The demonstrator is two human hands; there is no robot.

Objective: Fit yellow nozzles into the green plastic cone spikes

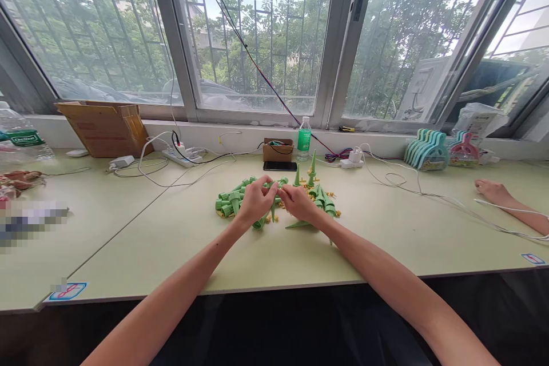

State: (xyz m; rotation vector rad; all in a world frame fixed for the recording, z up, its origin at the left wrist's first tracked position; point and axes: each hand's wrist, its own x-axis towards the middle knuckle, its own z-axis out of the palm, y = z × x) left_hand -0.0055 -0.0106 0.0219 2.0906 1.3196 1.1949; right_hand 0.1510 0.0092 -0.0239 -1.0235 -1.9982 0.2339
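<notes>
My left hand [258, 201] is closed around a green plastic watering spike [273, 213], whose pointed end hangs downward below the fingers. Against it, my right hand [299, 204] is pinched at the top of the same spike; what its fingertips hold is hidden. Under and left of my hands lies a heap of green spikes [234, 199], with some yellow plastic pieces [275, 218] among them. More green spikes with yellow fittings [318, 194] are to the right, two standing point up. A loose spike [297, 225] lies flat below my right hand.
Behind the heap are a black phone [279, 166], a small cardboard box [278, 151] and a water bottle [304, 138]. Power strips [184, 154] and white cables run along the back. Green hangers [426, 150] stand at right, near another person's hand [493, 190]. A carton [103, 128] stands left.
</notes>
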